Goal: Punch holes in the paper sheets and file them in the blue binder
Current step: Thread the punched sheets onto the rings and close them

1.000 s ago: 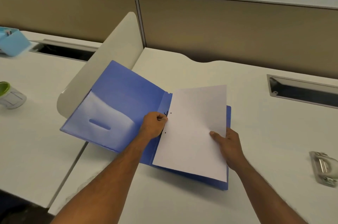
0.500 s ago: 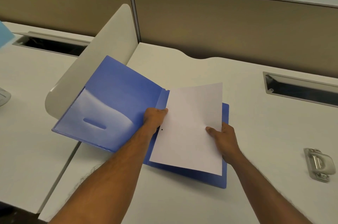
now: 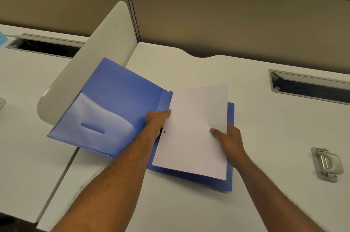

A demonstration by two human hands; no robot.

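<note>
Lying open on the white desk point(image 3: 189, 209), the blue plastic binder point(image 3: 117, 99) is seen with its front cover propped against a rounded cream divider panel point(image 3: 91, 64). A white paper sheet point(image 3: 193, 137) is positioned over the binder's right half, one punched hole being visible near its left edge. The sheet's left edge, beside the spine, is gripped by the left hand point(image 3: 156, 120), fingers curled closed. The sheet's right edge is pinched by the right hand point(image 3: 230, 143), thumb on top, fingers hidden beneath. A grey metal hole punch point(image 3: 326, 164) is located well apart, to the right.
</note>
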